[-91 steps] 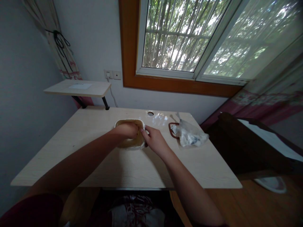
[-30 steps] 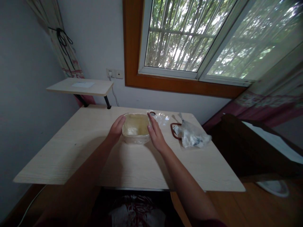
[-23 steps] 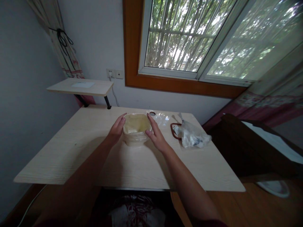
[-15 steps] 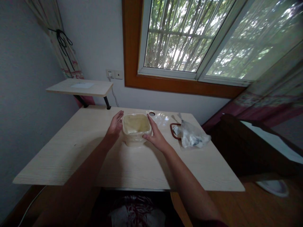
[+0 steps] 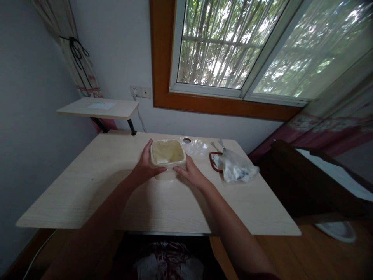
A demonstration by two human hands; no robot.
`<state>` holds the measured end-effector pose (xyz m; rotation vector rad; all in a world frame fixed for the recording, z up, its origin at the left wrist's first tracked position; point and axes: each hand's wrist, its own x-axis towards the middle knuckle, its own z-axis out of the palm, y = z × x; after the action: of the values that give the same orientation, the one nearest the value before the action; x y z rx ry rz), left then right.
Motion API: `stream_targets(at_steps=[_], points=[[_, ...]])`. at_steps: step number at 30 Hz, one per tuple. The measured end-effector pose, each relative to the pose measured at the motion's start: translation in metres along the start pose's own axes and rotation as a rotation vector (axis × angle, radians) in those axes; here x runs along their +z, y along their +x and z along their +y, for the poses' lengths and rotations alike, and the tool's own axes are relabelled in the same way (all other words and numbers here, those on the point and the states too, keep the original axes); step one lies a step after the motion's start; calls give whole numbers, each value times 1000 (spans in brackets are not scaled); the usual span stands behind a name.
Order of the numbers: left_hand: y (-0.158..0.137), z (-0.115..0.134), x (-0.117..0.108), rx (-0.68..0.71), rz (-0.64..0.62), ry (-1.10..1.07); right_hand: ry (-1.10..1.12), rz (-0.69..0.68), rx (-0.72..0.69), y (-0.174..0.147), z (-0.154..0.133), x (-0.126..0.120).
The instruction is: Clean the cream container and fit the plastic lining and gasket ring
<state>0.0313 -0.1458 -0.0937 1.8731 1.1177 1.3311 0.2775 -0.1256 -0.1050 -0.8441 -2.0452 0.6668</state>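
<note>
A small pale-yellow square bin [image 5: 168, 152] stands upright on the wooden table, its open top facing up. Thin clear plastic seems to cover its rim and sides. My left hand [image 5: 146, 165] is wrapped round the left side, with the thumb across the front just under the rim. On the other side my right hand [image 5: 190, 173] grips the right wall, its thumb also on the front, close to the left one. The fingers behind the walls are partly hidden. Inside the bin I see only bare yellowish surface.
A clear plastic bag [image 5: 239, 169] with whitish contents lies on the right of the table [image 5: 87, 194], beside a reddish-brown loop handle [image 5: 214, 162]. A raised shelf [image 5: 116, 111] holding a paper stands back left. Shiny patches near the cable hole [image 5: 187, 140] may be clear film.
My left hand has closed in on the bin's left side and put its thumb on the front. My right hand has slid slightly lower and nearer. The bin has barely moved.
</note>
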Motion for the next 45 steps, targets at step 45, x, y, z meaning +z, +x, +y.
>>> stream_targets(at_steps=[45], points=[[2,-27,-27,72,-141,-34,193,13,77,5,1,-10]])
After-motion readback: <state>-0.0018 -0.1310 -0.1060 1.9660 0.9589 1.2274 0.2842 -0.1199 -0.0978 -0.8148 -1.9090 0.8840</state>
